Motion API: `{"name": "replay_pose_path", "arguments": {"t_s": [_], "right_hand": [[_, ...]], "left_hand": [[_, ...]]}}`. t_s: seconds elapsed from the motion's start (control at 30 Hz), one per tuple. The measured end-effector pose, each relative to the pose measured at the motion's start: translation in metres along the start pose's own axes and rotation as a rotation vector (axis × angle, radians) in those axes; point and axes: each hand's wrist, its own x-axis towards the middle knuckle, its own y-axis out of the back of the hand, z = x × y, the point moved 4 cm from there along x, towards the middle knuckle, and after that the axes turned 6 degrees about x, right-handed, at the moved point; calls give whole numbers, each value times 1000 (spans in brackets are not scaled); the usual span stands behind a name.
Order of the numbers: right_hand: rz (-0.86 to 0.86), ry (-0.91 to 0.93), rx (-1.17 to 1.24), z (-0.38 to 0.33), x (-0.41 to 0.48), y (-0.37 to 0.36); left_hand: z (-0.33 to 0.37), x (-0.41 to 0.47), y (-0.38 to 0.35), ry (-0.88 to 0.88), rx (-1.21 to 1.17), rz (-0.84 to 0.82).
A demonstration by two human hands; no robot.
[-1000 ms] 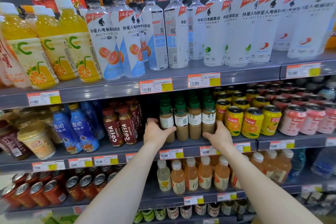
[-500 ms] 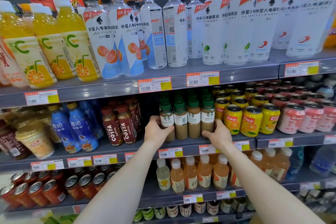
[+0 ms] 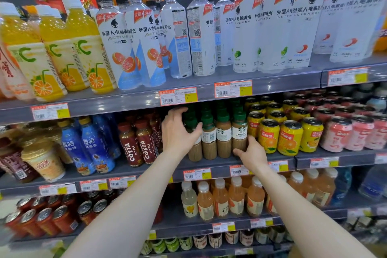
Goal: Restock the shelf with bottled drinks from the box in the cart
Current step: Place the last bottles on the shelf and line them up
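A row of green-capped Starbucks coffee bottles point(image 3: 223, 136) stands at the front of the middle shelf point(image 3: 211, 164), with more rows behind. My left hand point(image 3: 179, 132) wraps the leftmost front bottle point(image 3: 194, 151), thumb across its label and fingers up near the cap. My right hand point(image 3: 250, 153) rests against the lower right side of the rightmost bottle point(image 3: 239, 132), fingers spread along its base. The box and the cart are out of view.
Red Costa coffee bottles point(image 3: 138, 144) stand just left of the coffee row, yellow orange-drink cans point(image 3: 290, 137) just right. Tall water and orange juice bottles fill the shelf above point(image 3: 188, 94). Peach-coloured bottles point(image 3: 219, 197) sit on the shelf below.
My left hand has risen from the base of the leftmost coffee bottle to its upper part. My right hand has stayed low on the rightmost bottle. The view has moved closer.
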Motion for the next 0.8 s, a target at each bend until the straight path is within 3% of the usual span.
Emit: {"name": "replay_pose_path", "arguments": {"t_s": [0.1, 0.23, 0.4, 0.63, 0.8], "right_hand": [[11, 0, -6, 1, -1, 0], [14, 2, -8, 1, -2, -1], [9, 19, 5, 1, -2, 0], [10, 37, 11, 2, -1, 1], [7, 41, 25, 4, 0, 0]], "left_hand": [[19, 17, -7, -180, 124, -227], [24, 29, -24, -180, 270, -472], [30, 39, -29, -133, 368, -519], [36, 45, -21, -73, 153, -632], [36, 46, -28, -25, 275, -602]]}}
